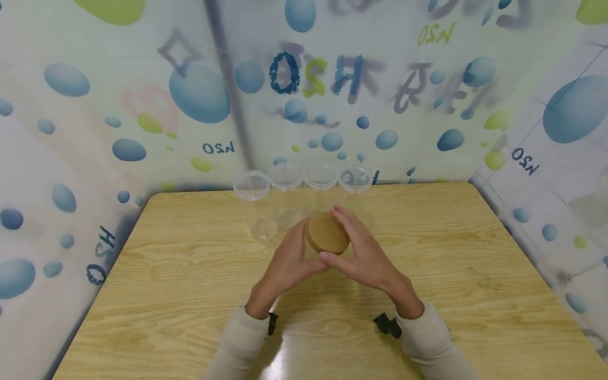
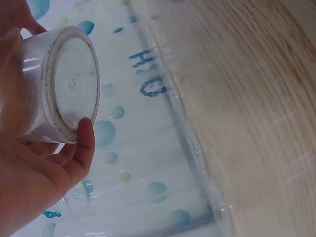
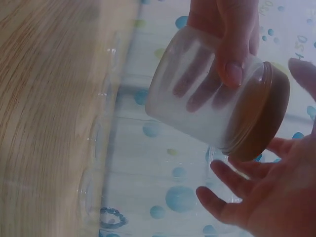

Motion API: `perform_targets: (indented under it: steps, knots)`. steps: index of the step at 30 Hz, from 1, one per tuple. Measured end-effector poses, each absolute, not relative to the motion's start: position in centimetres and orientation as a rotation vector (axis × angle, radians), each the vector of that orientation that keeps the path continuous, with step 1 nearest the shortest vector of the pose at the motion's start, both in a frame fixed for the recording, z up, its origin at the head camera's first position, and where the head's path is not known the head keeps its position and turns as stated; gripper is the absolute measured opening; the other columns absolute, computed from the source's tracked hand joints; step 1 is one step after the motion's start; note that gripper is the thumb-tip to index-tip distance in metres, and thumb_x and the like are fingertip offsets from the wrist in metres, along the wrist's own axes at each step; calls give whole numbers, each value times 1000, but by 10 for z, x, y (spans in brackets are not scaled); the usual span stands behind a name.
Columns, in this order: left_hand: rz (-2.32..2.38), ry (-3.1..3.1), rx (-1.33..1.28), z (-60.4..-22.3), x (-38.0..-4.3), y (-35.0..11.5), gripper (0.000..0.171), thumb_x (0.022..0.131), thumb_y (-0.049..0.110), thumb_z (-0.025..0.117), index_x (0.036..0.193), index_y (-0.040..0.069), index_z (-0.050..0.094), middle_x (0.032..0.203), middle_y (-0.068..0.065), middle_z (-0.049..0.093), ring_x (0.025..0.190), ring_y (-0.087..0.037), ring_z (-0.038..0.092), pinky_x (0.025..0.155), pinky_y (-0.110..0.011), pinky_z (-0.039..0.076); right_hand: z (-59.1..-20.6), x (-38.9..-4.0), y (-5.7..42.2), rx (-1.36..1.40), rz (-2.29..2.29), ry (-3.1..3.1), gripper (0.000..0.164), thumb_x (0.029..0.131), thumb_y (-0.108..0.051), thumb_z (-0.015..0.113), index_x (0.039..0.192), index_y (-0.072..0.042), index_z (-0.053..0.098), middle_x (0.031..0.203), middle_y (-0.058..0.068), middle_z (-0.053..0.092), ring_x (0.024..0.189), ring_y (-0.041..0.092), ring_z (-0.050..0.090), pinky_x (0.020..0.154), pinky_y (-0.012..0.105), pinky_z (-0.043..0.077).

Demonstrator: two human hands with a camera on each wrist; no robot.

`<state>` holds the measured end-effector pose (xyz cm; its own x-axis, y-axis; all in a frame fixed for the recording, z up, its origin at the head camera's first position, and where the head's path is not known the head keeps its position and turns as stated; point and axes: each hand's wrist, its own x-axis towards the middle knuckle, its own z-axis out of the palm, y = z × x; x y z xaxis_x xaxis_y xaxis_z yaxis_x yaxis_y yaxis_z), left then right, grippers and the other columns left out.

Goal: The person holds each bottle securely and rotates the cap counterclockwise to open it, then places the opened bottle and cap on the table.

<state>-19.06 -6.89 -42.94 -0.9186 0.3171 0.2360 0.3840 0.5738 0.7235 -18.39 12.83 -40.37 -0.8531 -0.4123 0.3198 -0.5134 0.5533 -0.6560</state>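
Note:
A clear jar (image 3: 185, 89) with a round brown lid (image 1: 328, 232) is held above the table, its lid toward the head camera. My left hand (image 1: 290, 258) grips the jar body; in the right wrist view its thumb lies along the wall and its fingers show through from behind. The dirt-speckled base (image 2: 74, 84) of the jar faces the left wrist camera, with a left fingertip at its edge. My right hand (image 1: 361, 253) spans the lid, thumb at the near edge and fingers round the far edge. In the right wrist view several right fingers (image 3: 232, 182) spread past the rim.
Several clear jars (image 1: 252, 184) stand in a row at the back of the wood-grain table (image 1: 190, 295), just beyond the hands. Printed cloth walls (image 1: 332, 121) with blue and green drops enclose the table's back and sides. Dark straps (image 1: 388, 324) show at the wrists.

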Motion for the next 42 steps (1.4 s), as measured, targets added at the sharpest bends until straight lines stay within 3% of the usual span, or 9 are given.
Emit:
perform_targets:
  steps: [7,17,34,42]
  knots:
    - [-1191,-2705,-596,-429,-190,-68,94,74,42,86,148,10,39,135,-8,54,119,-29,53,93,-47,50,-406,-184,125,656,968,-2649,86,82,-48,76,150,-9,39,149,10,46,137,29,43,107,56,38]
    - [-1154,-2707,-612,-431,-189,-67,91,75,39,86,146,8,40,132,-10,55,117,-29,54,93,-46,50,-406,-184,126,729,965,-2703,74,87,-49,72,146,-13,46,145,8,49,132,27,48,98,49,49]
    - [-1226,-2758,-615,-428,-189,-71,94,75,33,86,150,7,34,133,-12,53,115,-28,52,90,-45,49,-403,-186,135,916,1062,-2719,72,93,-39,69,153,-14,37,160,9,30,144,30,35,105,51,44]
    - [-1223,-2760,-641,-427,-189,-71,96,73,32,88,149,7,34,128,-10,54,110,-25,53,88,-43,49,-402,-186,139,977,1114,-2729,86,93,-39,68,159,-13,19,163,8,23,147,29,29,111,52,37]
